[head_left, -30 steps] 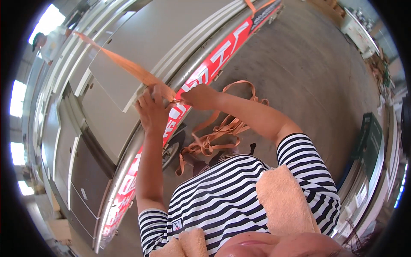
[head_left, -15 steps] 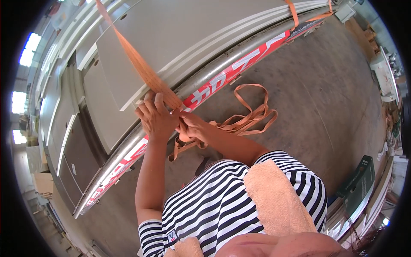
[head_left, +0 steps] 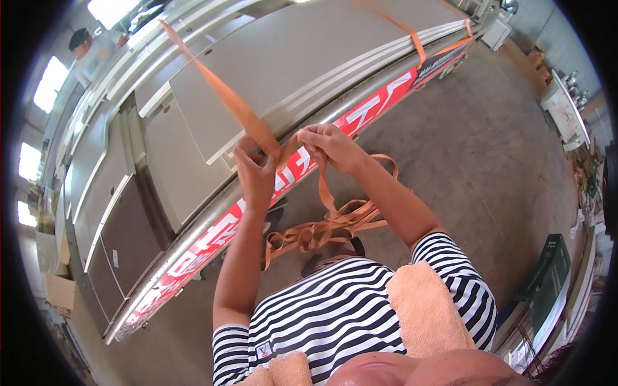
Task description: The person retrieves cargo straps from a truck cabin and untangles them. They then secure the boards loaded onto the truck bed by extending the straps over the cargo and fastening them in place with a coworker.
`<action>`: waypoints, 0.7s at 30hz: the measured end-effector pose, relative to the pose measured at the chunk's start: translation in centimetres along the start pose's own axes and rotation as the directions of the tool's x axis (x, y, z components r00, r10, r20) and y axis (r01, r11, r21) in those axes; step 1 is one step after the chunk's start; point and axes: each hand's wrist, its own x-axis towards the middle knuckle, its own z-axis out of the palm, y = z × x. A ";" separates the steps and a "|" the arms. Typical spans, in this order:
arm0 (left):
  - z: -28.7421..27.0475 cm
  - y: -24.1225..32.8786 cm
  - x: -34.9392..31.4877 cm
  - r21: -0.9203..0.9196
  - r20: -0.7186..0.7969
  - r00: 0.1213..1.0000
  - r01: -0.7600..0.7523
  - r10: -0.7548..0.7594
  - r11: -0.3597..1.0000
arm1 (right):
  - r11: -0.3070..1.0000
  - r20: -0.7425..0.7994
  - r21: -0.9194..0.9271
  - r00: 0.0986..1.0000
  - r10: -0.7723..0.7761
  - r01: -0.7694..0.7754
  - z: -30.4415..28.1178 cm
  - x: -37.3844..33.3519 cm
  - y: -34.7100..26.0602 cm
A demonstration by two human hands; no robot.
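Note:
A flat orange strap (head_left: 233, 100) runs taut across a stack of grey panels (head_left: 251, 58) down to a steel rail (head_left: 193, 241). My left hand (head_left: 256, 172) closes around the strap's lower end at the rail, its fingertips partly hidden behind the strap. To the right, my right hand (head_left: 335, 148) pinches a short stretch of the same strap, pulled out from the left hand. From the right hand the slack hangs down to a loose tangle of strap (head_left: 322, 231) near the floor. A red and white banner (head_left: 376, 106) runs along the rail.
A second orange strap (head_left: 417, 48) crosses the panels at the far right. Another person (head_left: 96, 55) is beyond the stack at the far left. A dark green box (head_left: 547, 276) stands at the right, and a cardboard box (head_left: 59, 291) at the left. Concrete floor (head_left: 476, 154) lies right of the rail.
My right hand has moved up and right, away from the left hand, drawing out the strap. The left hand has shifted slightly right. A person has come into view at the far left.

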 end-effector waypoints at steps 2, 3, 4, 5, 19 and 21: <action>0.7 0.6 0.3 0.084 -0.096 0.992 -0.070 0.078 0.994 | 0.998 0.051 -0.003 0.997 -0.060 0.060 0.2 1.9 -0.5; 0.9 0.9 0.6 0.204 -0.117 0.989 -0.069 0.095 0.976 | 0.999 0.071 -0.013 0.996 -0.048 0.049 0.5 2.9 -0.4; 1.1 1.1 0.9 0.187 -0.172 0.972 -0.129 0.162 0.974 | 0.998 0.087 0.032 0.994 -0.061 0.059 0.8 3.8 -0.2; 1.2 1.4 1.2 0.235 -0.138 0.989 -0.011 0.045 0.972 | 0.998 0.051 0.012 0.997 -0.061 0.061 1.0 4.6 0.0; 5.8 2.2 1.7 0.501 -0.456 0.889 0.217 0.042 0.838 | 0.806 0.092 -0.568 0.986 -0.136 0.164 -1.4 5.6 -2.9; 6.1 1.9 1.8 0.481 -0.487 0.873 0.239 0.030 0.843 | 0.635 0.176 -0.635 0.883 -0.436 0.440 -1.2 5.2 -2.1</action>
